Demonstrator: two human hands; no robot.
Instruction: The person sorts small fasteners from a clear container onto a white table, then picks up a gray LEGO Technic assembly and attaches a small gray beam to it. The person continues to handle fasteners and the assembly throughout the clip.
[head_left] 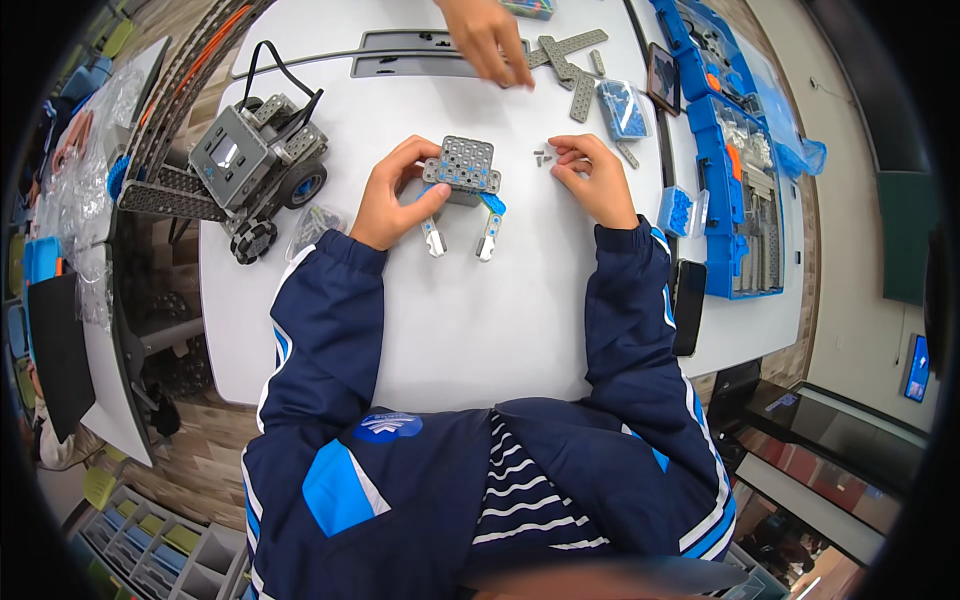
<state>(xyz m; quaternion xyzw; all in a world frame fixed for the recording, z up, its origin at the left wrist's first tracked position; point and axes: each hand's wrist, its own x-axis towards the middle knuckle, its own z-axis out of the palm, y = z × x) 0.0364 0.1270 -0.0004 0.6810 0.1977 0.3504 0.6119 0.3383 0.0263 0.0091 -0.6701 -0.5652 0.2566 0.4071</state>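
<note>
My left hand grips the left side of a small grey building-kit assembly. Its top is a grey perforated plate with blue pins in it, and two white-tipped legs with blue parts reach toward me. The fingers behind the assembly are partly hidden. To its right, my right hand is over the white table, thumb and forefinger drawn together in a pinch. Whatever may be between those fingertips is too small to make out. Several small grey pins lie right beside them.
Another person's hand reaches in from the far side, near grey beams. Left stands a wheeled grey robot. On the right are a box of blue pins, a blue parts case and a black phone.
</note>
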